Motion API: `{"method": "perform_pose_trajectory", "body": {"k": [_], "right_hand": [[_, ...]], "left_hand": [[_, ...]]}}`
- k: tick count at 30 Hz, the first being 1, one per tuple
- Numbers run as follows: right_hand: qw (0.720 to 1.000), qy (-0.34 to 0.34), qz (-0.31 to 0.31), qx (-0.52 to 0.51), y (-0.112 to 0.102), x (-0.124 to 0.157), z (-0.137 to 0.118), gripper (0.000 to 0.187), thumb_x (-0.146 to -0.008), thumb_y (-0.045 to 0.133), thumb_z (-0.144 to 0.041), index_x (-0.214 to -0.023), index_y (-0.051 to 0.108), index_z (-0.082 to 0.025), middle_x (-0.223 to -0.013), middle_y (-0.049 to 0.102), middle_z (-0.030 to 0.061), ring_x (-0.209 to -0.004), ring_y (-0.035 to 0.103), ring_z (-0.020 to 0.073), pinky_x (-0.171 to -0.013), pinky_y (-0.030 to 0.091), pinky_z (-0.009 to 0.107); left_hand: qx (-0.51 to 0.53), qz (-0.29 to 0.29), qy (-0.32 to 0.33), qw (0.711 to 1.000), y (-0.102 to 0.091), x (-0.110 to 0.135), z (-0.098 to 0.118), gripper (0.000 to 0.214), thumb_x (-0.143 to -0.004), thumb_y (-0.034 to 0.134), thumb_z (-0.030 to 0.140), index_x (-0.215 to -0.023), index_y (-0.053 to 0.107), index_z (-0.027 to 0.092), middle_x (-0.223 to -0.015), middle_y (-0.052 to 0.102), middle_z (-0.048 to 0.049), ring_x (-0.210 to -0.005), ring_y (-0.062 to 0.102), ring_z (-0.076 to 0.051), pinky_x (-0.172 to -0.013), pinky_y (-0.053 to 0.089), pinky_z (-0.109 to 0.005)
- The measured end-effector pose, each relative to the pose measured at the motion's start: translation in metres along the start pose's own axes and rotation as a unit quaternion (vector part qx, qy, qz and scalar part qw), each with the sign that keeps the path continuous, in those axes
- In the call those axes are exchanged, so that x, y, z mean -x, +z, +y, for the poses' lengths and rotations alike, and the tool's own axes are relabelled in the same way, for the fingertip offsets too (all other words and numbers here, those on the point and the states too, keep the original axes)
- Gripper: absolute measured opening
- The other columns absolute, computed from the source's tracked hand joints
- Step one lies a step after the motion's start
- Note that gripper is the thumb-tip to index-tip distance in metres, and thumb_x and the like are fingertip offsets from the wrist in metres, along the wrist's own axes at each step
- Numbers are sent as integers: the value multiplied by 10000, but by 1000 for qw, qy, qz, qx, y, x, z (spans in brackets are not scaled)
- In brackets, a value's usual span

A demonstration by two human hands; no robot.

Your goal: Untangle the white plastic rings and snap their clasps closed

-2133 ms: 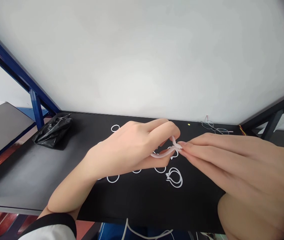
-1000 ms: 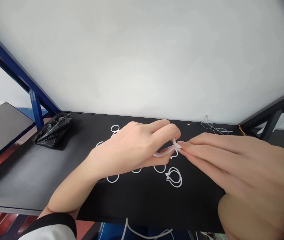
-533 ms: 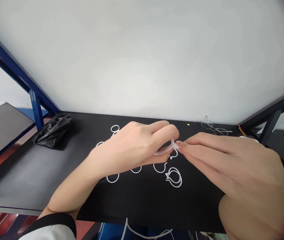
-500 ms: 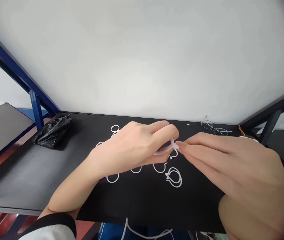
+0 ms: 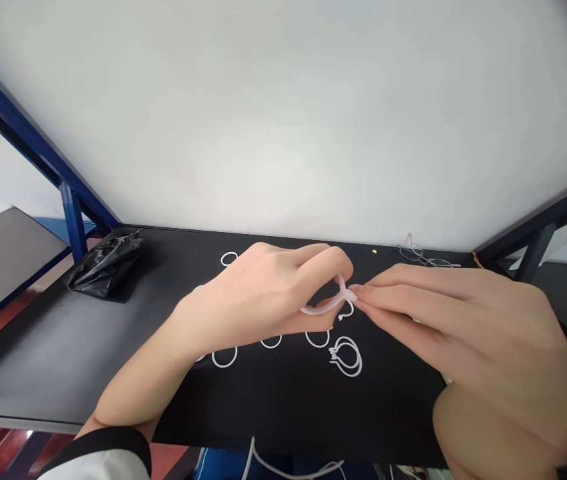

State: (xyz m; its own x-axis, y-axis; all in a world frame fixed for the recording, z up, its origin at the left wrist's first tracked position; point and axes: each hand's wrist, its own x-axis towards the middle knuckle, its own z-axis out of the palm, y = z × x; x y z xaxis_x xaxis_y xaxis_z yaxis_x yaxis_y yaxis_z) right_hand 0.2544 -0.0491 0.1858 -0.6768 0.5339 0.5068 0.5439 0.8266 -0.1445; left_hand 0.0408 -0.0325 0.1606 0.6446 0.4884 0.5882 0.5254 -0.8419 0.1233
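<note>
A white plastic ring clip (image 5: 320,309) is held up over the table between my two hands. My left hand (image 5: 268,287) is closed around its curved part, fingers bent over it. At its crossed ends, the fingertips of my right hand (image 5: 443,313) pinch the white tip. Below on the black surface lie more white rings: a stacked pair of ring clips (image 5: 347,357), an open ring (image 5: 317,345) and a closed-looking ring (image 5: 224,365). My left hand and forearm cover parts of several others.
The black table (image 5: 273,407) meets a white wall. A crumpled black plastic bag (image 5: 107,265) lies at the left, and eyeglasses (image 5: 426,260) rest at the back right. Blue metal frame bars (image 5: 70,213) stand left. A white cable (image 5: 283,472) hangs at the front edge.
Both hands have shifted very slightly left along with the ring clip. The grip of each stays the same, and the rings on the table lie as before.
</note>
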Motion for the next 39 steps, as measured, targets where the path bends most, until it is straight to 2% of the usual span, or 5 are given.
{"method": "perform_pose_trajectory", "body": {"k": [2,9,18,39], "right_hand": [[1000,-12,0,11,-2,-1,0,305,-966,442,-162,-790,684,-223,-746,688,7,-628,645,129,-526,495,245],[997,-20,35,60,-5,4,5,107,-921,572,-214,-874,667,-224,-732,706,-15,-568,626,110,-513,472,240],[998,-17,36,55,-4,0,1,137,-934,547,-221,-870,668,-235,-691,694,-27,-527,611,109,-484,452,247],[998,3,50,33,-3,1,-2,177,-909,557,-149,-877,678,-274,-748,724,-34,-620,677,143,-542,539,259]], "left_hand": [[3,11,0,1000,0,1,0,84,-864,538,200,-910,469,190,-705,589,48,-486,444,-52,-455,351,-171],[-3,25,-7,1000,-1,2,-1,89,-879,536,253,-923,499,185,-608,551,66,-455,456,-51,-459,368,-165],[5,29,2,1000,0,1,0,123,-868,565,275,-930,514,182,-622,575,60,-453,443,-51,-449,365,-168],[2,41,-1,999,-1,0,1,125,-882,546,300,-925,521,185,-569,526,74,-439,423,-54,-448,365,-168]]}}
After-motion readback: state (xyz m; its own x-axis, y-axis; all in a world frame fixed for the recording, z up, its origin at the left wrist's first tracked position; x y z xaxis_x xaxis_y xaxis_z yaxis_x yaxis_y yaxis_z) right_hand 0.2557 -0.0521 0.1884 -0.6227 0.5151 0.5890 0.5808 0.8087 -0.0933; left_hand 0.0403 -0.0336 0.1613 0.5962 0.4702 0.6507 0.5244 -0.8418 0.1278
